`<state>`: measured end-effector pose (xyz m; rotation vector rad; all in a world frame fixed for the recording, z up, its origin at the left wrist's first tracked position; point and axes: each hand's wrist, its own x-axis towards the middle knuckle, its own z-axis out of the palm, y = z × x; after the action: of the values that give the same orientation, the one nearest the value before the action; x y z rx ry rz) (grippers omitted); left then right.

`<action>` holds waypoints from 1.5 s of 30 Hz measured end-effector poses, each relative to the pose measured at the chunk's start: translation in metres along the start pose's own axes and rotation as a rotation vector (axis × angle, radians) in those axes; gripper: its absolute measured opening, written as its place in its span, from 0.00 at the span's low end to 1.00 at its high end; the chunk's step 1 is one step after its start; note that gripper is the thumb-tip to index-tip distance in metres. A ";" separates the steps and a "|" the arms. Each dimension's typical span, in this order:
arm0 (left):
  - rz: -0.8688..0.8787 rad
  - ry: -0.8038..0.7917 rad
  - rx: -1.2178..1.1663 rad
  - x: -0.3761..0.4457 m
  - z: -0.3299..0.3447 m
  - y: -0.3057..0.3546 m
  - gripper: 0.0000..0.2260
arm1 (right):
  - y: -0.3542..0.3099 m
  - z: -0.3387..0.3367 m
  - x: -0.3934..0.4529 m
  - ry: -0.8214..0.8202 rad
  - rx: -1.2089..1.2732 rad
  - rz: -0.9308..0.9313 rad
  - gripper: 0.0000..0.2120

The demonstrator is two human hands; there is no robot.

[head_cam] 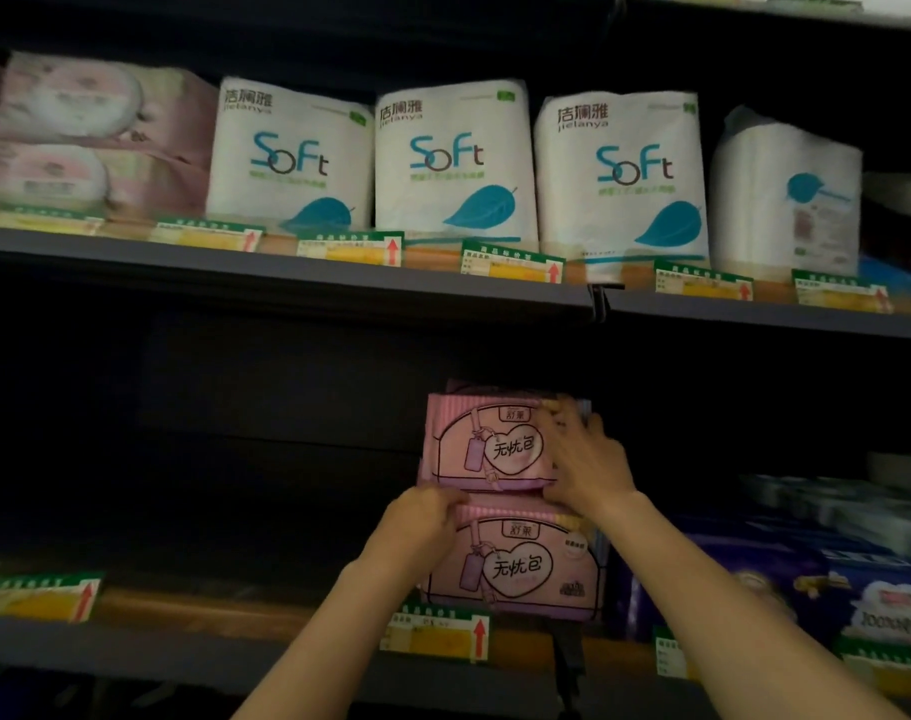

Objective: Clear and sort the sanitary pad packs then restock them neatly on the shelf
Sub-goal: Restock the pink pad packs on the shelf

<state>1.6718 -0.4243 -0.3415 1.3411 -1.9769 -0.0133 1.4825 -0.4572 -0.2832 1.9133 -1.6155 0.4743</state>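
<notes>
Step in hand: restocking, judged from two packs already stacked on the lower dark grey metal shelf [235, 652].
Upper pack: pink and lilac plastic sanitary pad pack with a heart-shaped label [489, 443], lying flat-faced on top of the lower pack, front panel outward, sitting slightly left of it.
Lower pack: matching pink sanitary pad pack with the same heart label [521, 563], standing on the shelf just behind a green and yellow price tag with a red arrow [437, 632].
Right hand [585, 462]: laid over the right end of the upper pack, fingers bent round its edge, gripping it.
Left hand [424, 514]: curled at the seam between the two packs, pinching the lower left corner of the upper pack.
Next move, as a judgement: nudge the upper pack right until its edges line up with the lower one, then let go with both hands.
Care needed: soft wrapping likely to slip or buckle, so light, even pressure.
Nearby: dark blue packs [786, 579] just right of the stack; white "Soft" tissue roll packs [456, 158] on the shelf above.
</notes>
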 end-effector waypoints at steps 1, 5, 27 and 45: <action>0.005 -0.001 0.017 0.002 0.000 0.000 0.14 | 0.003 0.000 -0.003 0.024 0.008 0.012 0.41; -0.001 -0.003 0.069 0.005 0.001 0.001 0.12 | 0.024 -0.012 -0.025 0.115 0.062 0.143 0.39; 0.103 -0.028 0.183 0.005 -0.002 0.003 0.11 | 0.033 -0.032 -0.019 -0.070 -0.077 -0.028 0.48; -0.085 -0.062 0.333 -0.002 -0.002 0.036 0.13 | 0.005 -0.017 -0.009 -0.083 -0.027 -0.152 0.47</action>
<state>1.6443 -0.4058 -0.3272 1.6522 -2.0353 0.2469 1.4775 -0.4404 -0.2745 2.0410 -1.5046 0.3129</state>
